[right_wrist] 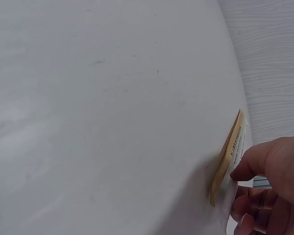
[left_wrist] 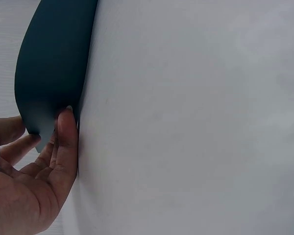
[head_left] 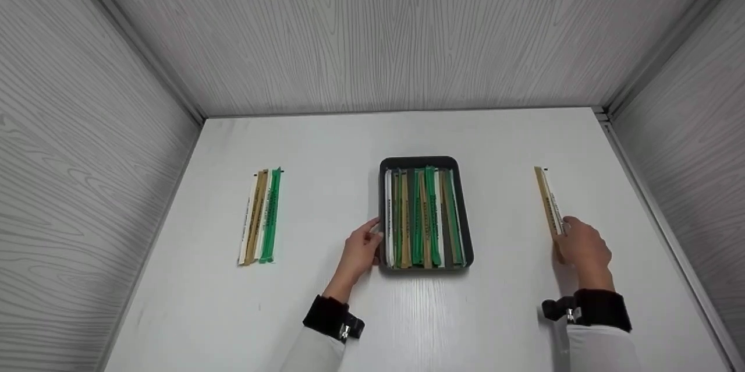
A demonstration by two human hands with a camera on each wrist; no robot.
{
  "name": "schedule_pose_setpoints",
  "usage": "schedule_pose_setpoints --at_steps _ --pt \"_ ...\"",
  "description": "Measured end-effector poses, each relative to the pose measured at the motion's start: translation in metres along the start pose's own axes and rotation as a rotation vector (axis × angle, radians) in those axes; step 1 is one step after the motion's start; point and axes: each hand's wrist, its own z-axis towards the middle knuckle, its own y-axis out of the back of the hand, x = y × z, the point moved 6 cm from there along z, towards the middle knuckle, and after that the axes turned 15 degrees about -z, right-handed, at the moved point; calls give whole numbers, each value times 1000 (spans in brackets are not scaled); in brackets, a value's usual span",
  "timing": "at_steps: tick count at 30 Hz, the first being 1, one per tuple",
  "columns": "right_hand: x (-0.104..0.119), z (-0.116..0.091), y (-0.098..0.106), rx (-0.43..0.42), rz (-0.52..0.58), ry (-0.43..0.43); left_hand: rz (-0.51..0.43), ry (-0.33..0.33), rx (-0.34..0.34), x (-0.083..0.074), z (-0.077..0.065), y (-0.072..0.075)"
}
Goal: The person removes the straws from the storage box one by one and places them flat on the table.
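A dark rectangular tray (head_left: 419, 161) holds several long, slim printed packets (head_left: 430, 215) in green, brown and white, lying side by side. My left hand (head_left: 359, 252) grips the tray's left side near its front corner. In the left wrist view, the fingers of that hand (left_wrist: 36, 181) bend around the dark wall (left_wrist: 54, 58). Over to the right, my right hand (head_left: 585, 247) pinches a white slim packet (head_left: 553, 194), whose lower end is hidden by the fingers. A brown slim packet (right_wrist: 228, 159) lies right against the white one.
Left of the tray, a row of several slim packets (head_left: 260, 218) in white, brown and green lies on the white table (head_left: 326, 151). Grey wood-grain panels (head_left: 372, 34) stand at the back and both sides.
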Motion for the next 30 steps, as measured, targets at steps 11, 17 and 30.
schedule_pose_setpoints --at_steps 11,17,30 --pt "7 -5 7 -69 15 -44 1 -8 0 -1 0 0" --pt "41 -16 22 -251 28 16 1 -12 8 3 -1 -2" --pt "169 -50 12 -378 -3 360 4 0 -2 1 0 0"
